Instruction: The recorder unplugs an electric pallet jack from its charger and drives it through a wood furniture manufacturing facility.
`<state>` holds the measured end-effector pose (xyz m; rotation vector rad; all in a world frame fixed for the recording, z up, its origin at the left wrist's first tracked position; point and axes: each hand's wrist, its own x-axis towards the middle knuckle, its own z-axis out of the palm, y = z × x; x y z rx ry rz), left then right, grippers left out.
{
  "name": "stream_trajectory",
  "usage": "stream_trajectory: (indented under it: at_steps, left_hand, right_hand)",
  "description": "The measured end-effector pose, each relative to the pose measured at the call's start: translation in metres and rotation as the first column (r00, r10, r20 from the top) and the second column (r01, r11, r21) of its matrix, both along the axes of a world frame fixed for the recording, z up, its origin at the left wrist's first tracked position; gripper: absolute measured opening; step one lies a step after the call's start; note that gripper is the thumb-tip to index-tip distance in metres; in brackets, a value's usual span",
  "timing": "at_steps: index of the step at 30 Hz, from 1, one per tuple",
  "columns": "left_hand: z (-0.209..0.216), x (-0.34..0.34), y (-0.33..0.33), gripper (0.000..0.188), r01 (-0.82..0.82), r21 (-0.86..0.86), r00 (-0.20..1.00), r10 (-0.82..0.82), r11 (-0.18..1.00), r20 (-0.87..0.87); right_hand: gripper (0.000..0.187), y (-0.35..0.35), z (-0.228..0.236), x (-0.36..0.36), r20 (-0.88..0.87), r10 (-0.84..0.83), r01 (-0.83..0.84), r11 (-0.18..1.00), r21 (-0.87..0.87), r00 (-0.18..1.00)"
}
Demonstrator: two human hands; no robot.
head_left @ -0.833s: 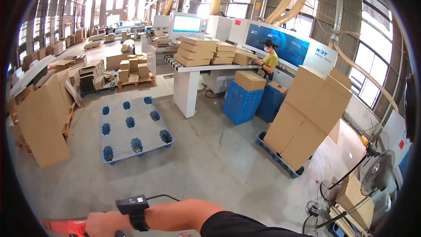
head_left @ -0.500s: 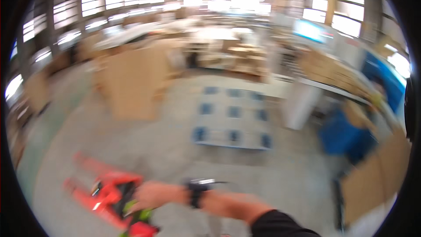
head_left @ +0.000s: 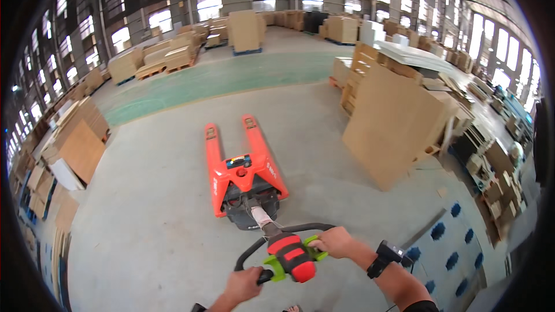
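- On a grey factory floor [head_left: 156,214], my right hand [head_left: 337,242] curls around one side of a tiller handle [head_left: 292,254], fingertips at its lime-green control lever [head_left: 319,247]; my left hand [head_left: 241,286] closes around the black grip opposite.
- The red pallet truck [head_left: 245,182] stands ahead of me, slightly left of centre, its two forks [head_left: 213,149] bare and pointing away toward a green floor strip [head_left: 231,84].
- With my fingers so near the lever, an accidental squeeze while steering could, I judge, set the truck rolling.
- Too wide a swing rightward might drive a fork into the big brown panel [head_left: 387,121], which stands on edge and looks liable to topple.
- My left hand sits near the grip's end; a jolt could slip it loose and let the tiller twist.
- A sandalled foot [head_left: 293,308] shows below the handle; hauling the truck back too fast risks catching it.
- The blue plastic pallet [head_left: 444,246], close by my right forearm, could trip me if I sidestep unlooking.
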<state>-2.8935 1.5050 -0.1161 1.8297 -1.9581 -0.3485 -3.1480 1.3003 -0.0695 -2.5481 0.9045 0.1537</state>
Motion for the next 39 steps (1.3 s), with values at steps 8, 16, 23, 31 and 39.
stream_trajectory:
  at_steps: [8,16,23,31,39]
  left_hand:
    - [-0.013,0.263,-0.066,0.016,-0.322,-0.219,0.900,0.370,0.921,0.231]
    - [-0.107,0.406,-0.196,0.013,-0.525,-0.161,0.808,0.549,0.836,0.212]
    - [-0.136,0.463,-0.358,0.015,-0.443,-0.168,0.877,0.465,0.881,0.122]
    - [-0.147,0.552,-0.527,0.016,-0.490,-0.215,0.859,0.509,0.845,0.044]
    - [-0.107,0.575,-0.666,0.017,-0.486,-0.153,0.854,0.505,0.860,0.124]
  right_hand:
    - [0.049,-0.070,-0.046,0.271,0.096,0.536,-0.543,0.810,0.221,0.839]
    - [0.040,-0.176,-0.145,0.414,0.177,0.331,-0.368,0.894,0.256,0.927]
    - [0.061,-0.335,-0.156,0.463,0.094,0.075,-0.103,0.937,0.334,0.993]
    - [0.060,-0.501,-0.129,0.554,0.062,0.029,-0.045,0.960,0.275,0.998]
    - [0.060,-0.652,-0.101,0.585,0.001,0.190,-0.186,0.963,0.195,0.982]
